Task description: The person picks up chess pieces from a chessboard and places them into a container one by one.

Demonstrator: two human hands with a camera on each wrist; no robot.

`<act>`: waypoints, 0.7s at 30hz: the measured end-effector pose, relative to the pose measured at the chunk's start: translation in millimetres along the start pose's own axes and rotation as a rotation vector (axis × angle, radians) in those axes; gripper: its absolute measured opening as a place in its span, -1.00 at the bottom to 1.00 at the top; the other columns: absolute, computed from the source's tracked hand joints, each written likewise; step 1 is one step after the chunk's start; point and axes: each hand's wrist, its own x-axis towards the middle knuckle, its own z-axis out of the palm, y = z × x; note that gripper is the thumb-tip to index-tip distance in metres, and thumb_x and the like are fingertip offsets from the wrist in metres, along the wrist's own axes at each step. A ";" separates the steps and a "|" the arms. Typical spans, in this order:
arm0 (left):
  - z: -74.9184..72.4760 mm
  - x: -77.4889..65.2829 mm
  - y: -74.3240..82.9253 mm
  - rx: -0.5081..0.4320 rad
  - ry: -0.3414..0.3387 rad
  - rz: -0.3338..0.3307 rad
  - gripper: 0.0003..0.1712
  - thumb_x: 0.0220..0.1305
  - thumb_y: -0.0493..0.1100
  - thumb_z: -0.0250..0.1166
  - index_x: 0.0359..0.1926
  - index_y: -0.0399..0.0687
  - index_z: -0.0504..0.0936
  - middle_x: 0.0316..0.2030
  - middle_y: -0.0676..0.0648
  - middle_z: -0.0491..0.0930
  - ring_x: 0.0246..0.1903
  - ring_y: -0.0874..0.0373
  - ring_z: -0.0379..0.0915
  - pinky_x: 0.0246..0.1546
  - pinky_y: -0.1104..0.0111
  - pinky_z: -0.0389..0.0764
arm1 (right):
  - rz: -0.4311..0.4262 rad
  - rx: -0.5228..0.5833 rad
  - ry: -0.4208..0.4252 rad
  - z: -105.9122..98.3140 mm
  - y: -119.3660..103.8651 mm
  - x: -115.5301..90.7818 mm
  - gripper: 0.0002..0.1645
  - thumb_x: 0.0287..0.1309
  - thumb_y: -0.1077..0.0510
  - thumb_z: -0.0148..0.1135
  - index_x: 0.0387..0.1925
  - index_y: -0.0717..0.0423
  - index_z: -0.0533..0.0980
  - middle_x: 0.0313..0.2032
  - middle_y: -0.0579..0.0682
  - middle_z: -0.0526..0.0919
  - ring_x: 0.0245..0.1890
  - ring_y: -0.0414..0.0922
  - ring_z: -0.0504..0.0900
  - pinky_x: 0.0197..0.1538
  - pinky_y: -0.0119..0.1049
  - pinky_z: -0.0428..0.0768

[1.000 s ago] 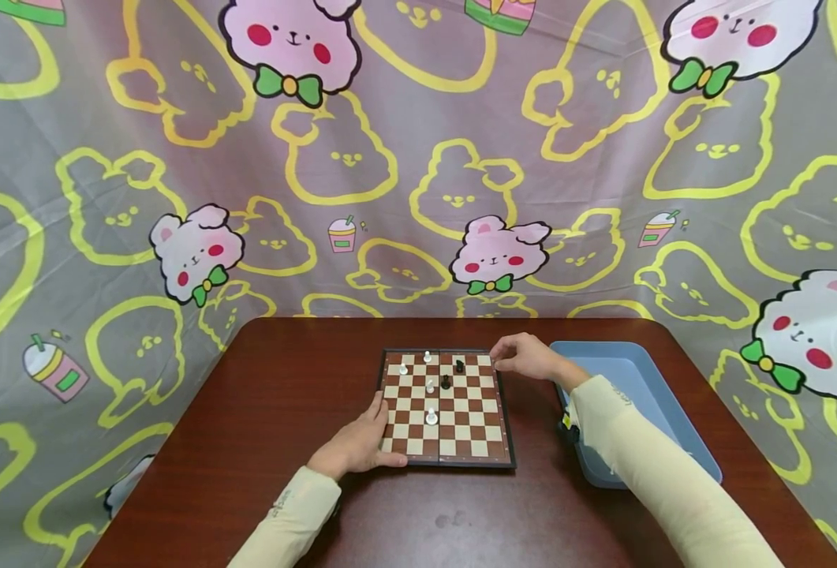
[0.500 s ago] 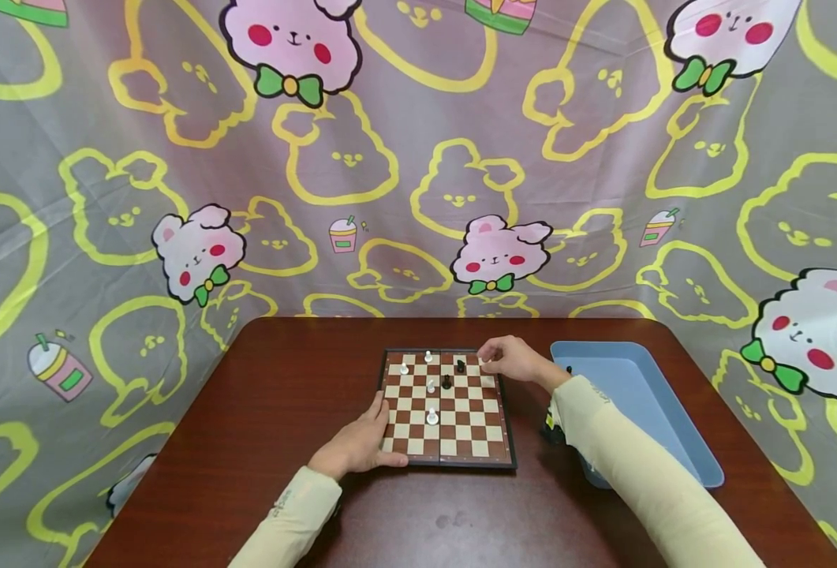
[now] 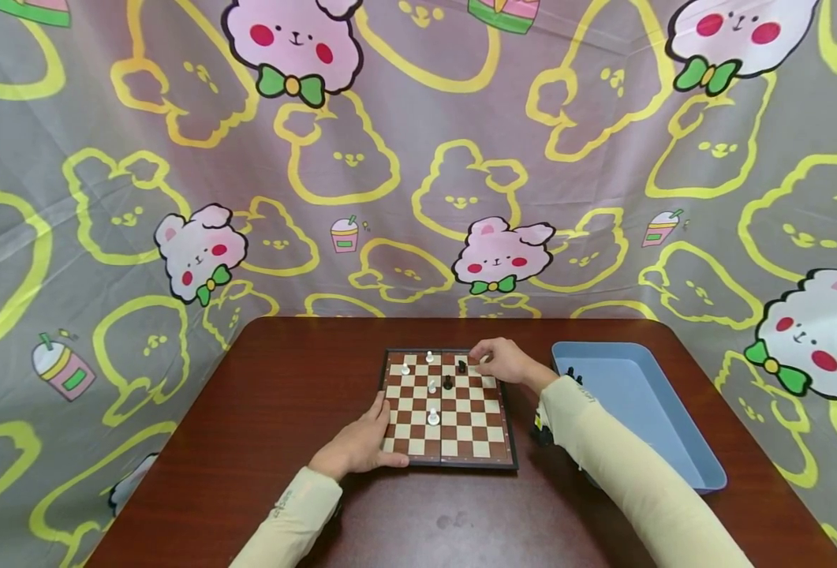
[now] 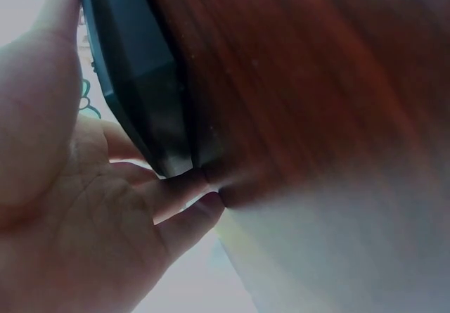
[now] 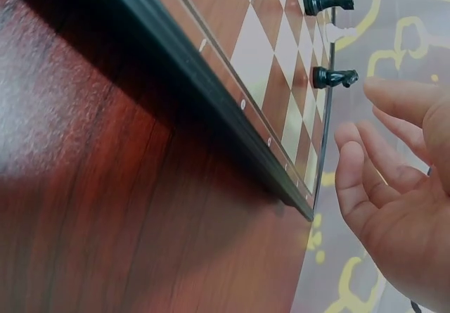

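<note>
A folding chessboard (image 3: pixel 475 426) lies on the table, with several white chess pieces (image 3: pixel 433 416) standing on it. A black rook (image 5: pixel 327 2) and a black knight (image 5: pixel 334 78) stand toward the far right side. My left hand (image 3: pixel 354 446) rests at the board's near left corner, its fingers along the left edge and the thumb at the front edge. In the left wrist view those fingers touch the board's dark side. Over the far right part is my right hand (image 3: pixel 506 361), fingers loosely bent beside the black knight, apart from it and holding nothing.
To the right of the board stands a blue tray (image 3: pixel 674 418). Some black chess pieces (image 3: pixel 572 375) show at its left side; my right forearm hides part of it. The brown table (image 3: pixel 297 371) ends at a patterned cloth (image 3: pixel 390 181) behind and at both sides.
My right hand has moved left from the board's far right edge toward the black knight, uncovering black pieces at the tray. The left hand and the pieces on the board keep their places.
</note>
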 end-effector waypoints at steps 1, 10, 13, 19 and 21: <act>-0.1 0.0 0.2 0.000 -0.001 -0.001 0.36 -0.07 0.42 0.32 0.40 -0.46 -0.07 0.43 -0.36 -0.23 0.33 -0.19 0.01 0.16 0.11 0.33 | -0.004 -0.001 0.000 0.4 -0.5 0.4 -0.69 0.17 0.22 0.27 -0.03 0.17 0.56 -0.12 0.06 0.60 -0.14 -0.02 0.55 -0.18 -0.15 0.56; -1.2 1.0 1.8 0.006 -0.010 -0.006 0.36 -0.06 0.41 0.32 0.41 -0.45 -0.08 0.43 -0.35 -0.25 0.33 -0.19 0.00 0.16 0.12 0.33 | 0.026 -0.003 0.005 5.2 -0.9 6.6 -0.67 0.17 0.25 0.27 0.00 0.19 0.54 -0.10 0.04 0.59 -0.09 0.00 0.54 -0.17 -0.17 0.56; -1.8 1.4 2.5 0.008 -0.012 -0.004 0.35 -0.06 0.41 0.32 0.41 -0.45 -0.08 0.43 -0.36 -0.24 0.33 -0.20 0.01 0.16 0.11 0.33 | 0.024 -0.003 0.007 6.7 -0.2 8.7 -0.66 0.17 0.25 0.26 0.00 0.19 0.54 -0.10 0.05 0.59 -0.08 0.01 0.54 -0.17 -0.17 0.56; -1.9 1.0 3.1 0.011 -0.020 -0.004 0.35 -0.05 0.41 0.30 0.41 -0.46 -0.08 0.43 -0.36 -0.25 0.33 -0.20 0.02 0.16 0.11 0.33 | 0.006 0.003 -0.002 11.1 2.0 12.0 -0.67 0.18 0.25 0.25 0.01 0.18 0.54 -0.12 0.06 0.59 -0.10 0.02 0.55 -0.16 -0.15 0.56; -1.7 1.3 3.2 0.013 -0.021 -0.002 0.35 -0.04 0.42 0.30 0.40 -0.47 -0.08 0.43 -0.37 -0.25 0.33 -0.19 0.01 0.16 0.11 0.33 | 0.001 0.009 -0.009 12.8 2.5 12.7 -0.67 0.19 0.25 0.25 0.01 0.17 0.55 -0.12 0.06 0.59 -0.09 0.02 0.55 -0.14 -0.13 0.55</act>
